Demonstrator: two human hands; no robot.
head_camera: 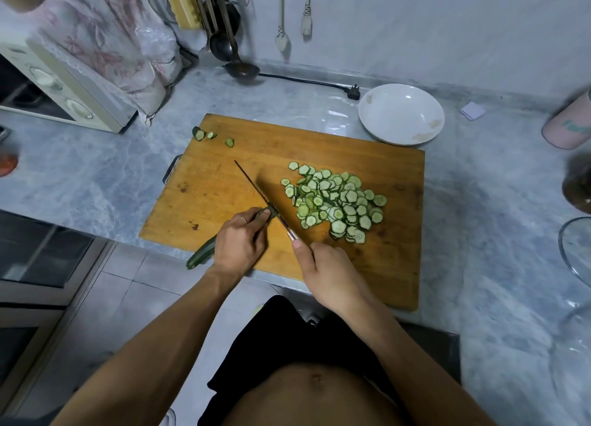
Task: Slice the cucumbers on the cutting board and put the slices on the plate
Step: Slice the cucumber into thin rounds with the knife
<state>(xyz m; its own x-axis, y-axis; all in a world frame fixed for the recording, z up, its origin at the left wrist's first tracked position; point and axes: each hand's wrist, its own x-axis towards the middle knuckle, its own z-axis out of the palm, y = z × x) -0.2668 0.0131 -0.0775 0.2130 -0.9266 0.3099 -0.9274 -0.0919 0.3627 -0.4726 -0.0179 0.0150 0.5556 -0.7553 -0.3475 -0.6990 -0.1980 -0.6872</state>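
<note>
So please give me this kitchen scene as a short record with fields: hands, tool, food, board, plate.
left hand: left hand holds the dark green cucumber on the board
right hand: right hand grips the thin-bladed knife
food: pile of pale green cucumber slices right of the blade; few end pieces at the far left corner
board: rectangular wooden cutting board
plate: round white plate, no slices in it

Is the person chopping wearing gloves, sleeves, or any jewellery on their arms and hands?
No gloves and no sleeves: both forearms are bare to the elbow. The left hand has a thin ring on one finger. The right hand shows no ring or watch.
</note>
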